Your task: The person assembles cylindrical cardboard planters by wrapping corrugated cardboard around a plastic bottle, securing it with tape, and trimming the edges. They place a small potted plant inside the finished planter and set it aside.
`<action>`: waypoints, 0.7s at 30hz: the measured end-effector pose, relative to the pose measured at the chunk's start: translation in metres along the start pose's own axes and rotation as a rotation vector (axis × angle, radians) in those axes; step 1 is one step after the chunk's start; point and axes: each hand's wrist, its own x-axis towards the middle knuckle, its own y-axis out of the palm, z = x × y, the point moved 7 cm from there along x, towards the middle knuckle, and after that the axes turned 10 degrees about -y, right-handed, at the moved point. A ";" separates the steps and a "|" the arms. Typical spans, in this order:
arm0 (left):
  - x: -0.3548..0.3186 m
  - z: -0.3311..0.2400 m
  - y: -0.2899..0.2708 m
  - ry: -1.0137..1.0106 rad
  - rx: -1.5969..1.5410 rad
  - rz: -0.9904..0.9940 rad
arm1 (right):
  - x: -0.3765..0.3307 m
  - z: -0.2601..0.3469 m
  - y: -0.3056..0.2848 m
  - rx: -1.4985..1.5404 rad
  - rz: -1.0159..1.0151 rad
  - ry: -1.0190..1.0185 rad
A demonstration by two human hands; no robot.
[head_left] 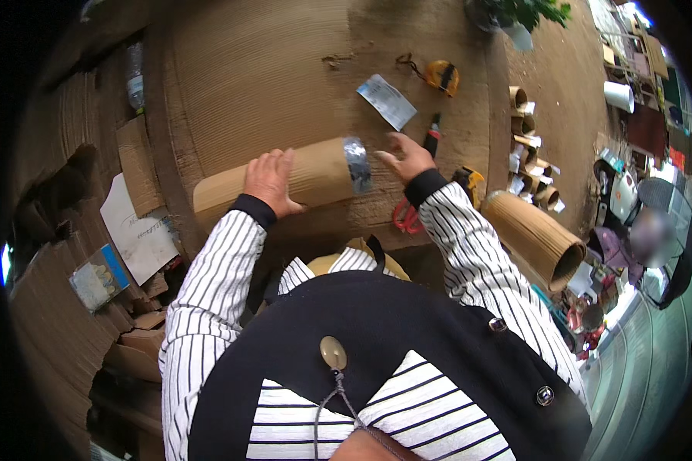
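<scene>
A brown cardboard tube [315, 170] lies on its side across the worktable, with a band of shiny silver tape [357, 165] around its right end. My left hand [271, 183] grips the tube left of its middle, fingers over the top and thumb along the near side. Just off the taped end, my right hand [409, 160] is raised with thumb and fingers apart, and I see nothing in it. Close to the right hand lie a red-and-black handled tool [432, 140], red-handled scissors [407, 217] and a printed paper slip [387, 102].
Beyond the slip rests a yellow tape measure [442, 77]. A larger cardboard tube [534, 238] lies beside my right forearm. Several short rolled tubes [527, 150] line the right side. Stacked cardboard sheets [61, 338] and a plastic bottle [135, 77] are on the left.
</scene>
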 end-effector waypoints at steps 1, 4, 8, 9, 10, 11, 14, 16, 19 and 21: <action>0.000 0.012 -0.008 0.003 0.014 0.003 | -0.018 -0.019 0.001 0.016 -0.080 0.092; 0.009 -0.025 0.014 0.022 -0.048 -0.041 | -0.102 -0.121 -0.031 -0.250 0.001 0.319; -0.001 -0.014 0.008 -0.001 0.070 -0.099 | -0.132 -0.114 -0.009 -0.179 -0.055 0.353; -0.001 -0.015 0.009 0.006 0.060 -0.093 | -0.127 -0.111 -0.013 -0.234 -0.152 0.270; -0.001 -0.014 0.009 0.008 0.052 -0.090 | -0.115 -0.107 -0.017 -0.287 -0.250 0.180; 0.000 -0.013 0.010 0.006 0.042 -0.088 | -0.104 -0.102 -0.019 -0.338 -0.345 0.087; 0.001 -0.014 0.006 0.063 0.027 -0.130 | -0.059 -0.083 -0.032 -0.516 -0.305 0.249; 0.002 -0.014 0.005 0.054 0.025 -0.124 | -0.039 -0.074 -0.040 -0.504 -0.134 0.422; 0.000 -0.012 0.006 0.031 0.001 -0.111 | -0.026 -0.104 -0.044 -0.336 -0.189 0.427; -0.001 -0.011 0.005 0.022 -0.032 -0.122 | -0.034 -0.117 -0.057 -0.383 -0.540 0.144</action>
